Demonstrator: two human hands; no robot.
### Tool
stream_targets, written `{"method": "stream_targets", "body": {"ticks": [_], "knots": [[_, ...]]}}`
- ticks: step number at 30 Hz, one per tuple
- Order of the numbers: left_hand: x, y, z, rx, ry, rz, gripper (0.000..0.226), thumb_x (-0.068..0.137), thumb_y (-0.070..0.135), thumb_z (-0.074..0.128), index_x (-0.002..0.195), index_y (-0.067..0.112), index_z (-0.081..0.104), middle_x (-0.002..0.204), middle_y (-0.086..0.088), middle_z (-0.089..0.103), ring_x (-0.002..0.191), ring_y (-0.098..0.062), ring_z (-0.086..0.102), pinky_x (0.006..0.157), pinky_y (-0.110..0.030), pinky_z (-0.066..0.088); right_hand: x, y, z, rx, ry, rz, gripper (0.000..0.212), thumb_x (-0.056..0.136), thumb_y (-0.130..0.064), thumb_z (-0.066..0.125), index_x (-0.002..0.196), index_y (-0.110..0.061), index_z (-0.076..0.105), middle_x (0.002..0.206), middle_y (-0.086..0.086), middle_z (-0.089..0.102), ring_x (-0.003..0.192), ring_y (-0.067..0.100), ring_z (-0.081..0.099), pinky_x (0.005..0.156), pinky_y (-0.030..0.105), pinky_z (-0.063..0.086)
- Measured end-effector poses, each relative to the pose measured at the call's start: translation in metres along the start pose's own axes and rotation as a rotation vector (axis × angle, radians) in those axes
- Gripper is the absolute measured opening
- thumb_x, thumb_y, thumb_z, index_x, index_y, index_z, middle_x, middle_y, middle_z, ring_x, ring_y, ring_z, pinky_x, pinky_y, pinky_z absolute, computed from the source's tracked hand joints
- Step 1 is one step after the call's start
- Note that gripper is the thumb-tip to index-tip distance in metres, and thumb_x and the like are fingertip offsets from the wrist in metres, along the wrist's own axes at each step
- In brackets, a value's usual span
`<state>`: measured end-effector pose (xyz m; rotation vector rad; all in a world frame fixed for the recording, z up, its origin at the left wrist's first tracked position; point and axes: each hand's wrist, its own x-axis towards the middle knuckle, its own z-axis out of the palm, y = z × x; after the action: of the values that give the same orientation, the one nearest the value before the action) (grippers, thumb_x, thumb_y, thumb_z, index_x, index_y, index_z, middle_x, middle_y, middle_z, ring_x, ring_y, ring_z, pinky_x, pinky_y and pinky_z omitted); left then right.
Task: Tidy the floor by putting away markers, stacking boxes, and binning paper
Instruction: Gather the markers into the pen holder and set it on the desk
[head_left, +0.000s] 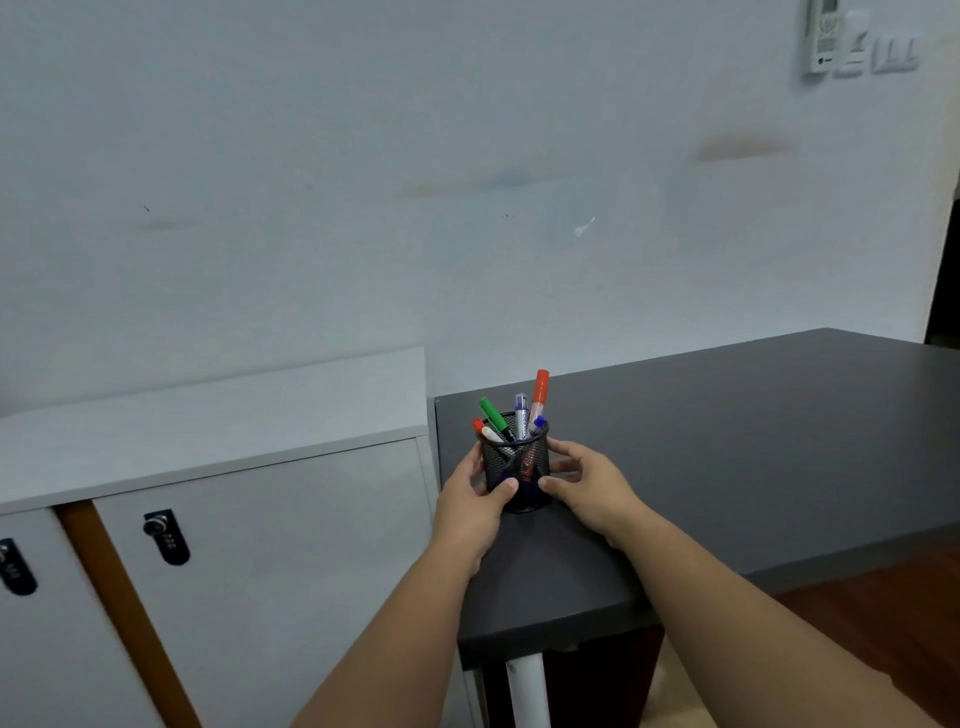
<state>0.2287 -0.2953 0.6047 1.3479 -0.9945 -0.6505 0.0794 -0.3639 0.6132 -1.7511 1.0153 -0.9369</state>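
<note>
- We see our left hand (475, 499) on the left side of a black mesh pen cup (515, 467). The fingers curl around its wall and the thumb presses on the front.
- Our right hand (587, 491) is on the right side of the cup. Its thumb touches the front, low down, and its fingers wrap around the side. Both hands hold the cup between them.
- The cup stands on a dark grey desk (727, 457), near the desk's left edge and not far from the front edge.
- Markers stick out of the cup: a tall red marker (540, 391), a green marker (492, 411), a blue marker (538, 426), a clear-capped marker (521, 413) and a short red-capped marker (479, 426).
- The desk top to the right of the cup is bare, with lots of room.
- Just left of the desk is a white cabinet (218, 415), a bit lower, with black locks (167, 535) on its doors.
- A pale wall (415, 182) is behind them.
</note>
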Motion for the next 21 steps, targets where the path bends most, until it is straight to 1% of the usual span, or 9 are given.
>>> {"method": "stream_targets", "body": {"ticks": [3,6,8,12,14,16,18,19,21], "knots": [[0.025,-0.007,0.006,0.009,0.05,0.024,0.064,0.087,0.0,0.064,0.142,0.029,0.047,0.12,0.017,0.066,0.101,0.006,0.061,0.099,-0.03,0.049,0.025,0.001,0.007,-0.073,0.004,-0.007,0.062,0.085,-0.016,0.069,0.14,-0.035,0.047,0.109,-0.006,0.065,0.104,0.013,0.062,0.091,0.027,0.047],[0.053,-0.012,0.014,0.101,0.121,0.047,0.057,0.089,0.003,0.061,0.138,0.032,0.052,0.12,0.013,0.067,0.108,-0.005,0.061,0.1,-0.028,0.047,0.053,0.004,0.015,-0.06,0.011,0.007,0.063,0.087,-0.012,0.065,0.143,-0.033,0.045,0.114,-0.005,0.064,0.108,0.013,0.06,0.092,0.025,0.044],[0.072,-0.015,0.018,0.17,0.165,0.059,0.053,0.09,0.006,0.061,0.136,0.031,0.054,0.118,0.013,0.066,0.109,-0.009,0.059,0.097,-0.026,0.045,0.072,0.007,0.02,-0.058,0.013,0.011,0.063,0.089,-0.009,0.062,0.144,-0.032,0.043,0.122,-0.002,0.064,0.109,0.009,0.056,0.092,0.022,0.041],[0.11,-0.023,0.025,0.219,0.223,0.058,0.044,0.091,0.007,0.059,0.128,0.03,0.062,0.114,0.009,0.069,0.106,-0.015,0.062,0.09,-0.025,0.046,0.111,0.013,0.026,-0.036,0.007,0.014,0.065,0.087,0.0,0.055,0.144,-0.028,0.044,0.129,0.002,0.063,0.121,0.019,0.056,0.103,0.029,0.042],[0.129,-0.027,0.027,0.246,0.251,0.061,0.041,0.091,0.008,0.06,0.126,0.028,0.063,0.116,0.006,0.069,0.104,-0.015,0.062,0.089,-0.025,0.046,0.131,0.016,0.03,0.022,0.005,0.027,0.066,0.085,0.005,0.052,0.143,-0.026,0.046,0.128,0.004,0.063,0.117,0.021,0.058,0.105,0.035,0.044],[0.15,-0.032,0.028,0.28,0.259,0.083,0.039,0.09,0.008,0.06,0.125,0.026,0.064,0.117,0.002,0.068,0.101,-0.014,0.061,0.089,-0.026,0.046,0.151,0.021,0.033,0.078,0.0,0.029,0.067,0.083,0.009,0.05,0.142,-0.024,0.048,0.122,0.004,0.065,0.109,0.02,0.061,0.104,0.039,0.046],[0.171,-0.036,0.029,0.344,0.262,0.1,0.037,0.09,0.01,0.06,0.124,0.025,0.064,0.116,-0.003,0.067,0.1,-0.018,0.063,0.092,-0.031,0.05,0.173,0.025,0.036,0.098,-0.013,0.017,0.068,0.082,0.01,0.05,0.141,-0.024,0.049,0.114,0.001,0.066,0.101,0.018,0.061,0.102,0.038,0.048],[0.181,-0.039,0.03,0.387,0.27,0.104,0.036,0.09,0.011,0.06,0.123,0.024,0.065,0.114,-0.006,0.066,0.099,-0.021,0.063,0.092,-0.035,0.05,0.184,0.027,0.038,0.107,-0.021,0.016,0.068,0.082,0.01,0.05,0.141,-0.023,0.048,0.113,0.001,0.065,0.102,0.018,0.061,0.101,0.037,0.048],[0.2,-0.042,0.032,0.448,0.293,0.111,0.031,0.089,0.012,0.059,0.118,0.021,0.066,0.106,-0.009,0.066,0.097,-0.026,0.062,0.09,-0.037,0.05,0.205,0.03,0.041,0.119,-0.034,0.019,0.07,0.082,0.011,0.048,0.143,-0.023,0.046,0.118,0.002,0.064,0.105,0.019,0.06,0.102,0.037,0.048]]}}
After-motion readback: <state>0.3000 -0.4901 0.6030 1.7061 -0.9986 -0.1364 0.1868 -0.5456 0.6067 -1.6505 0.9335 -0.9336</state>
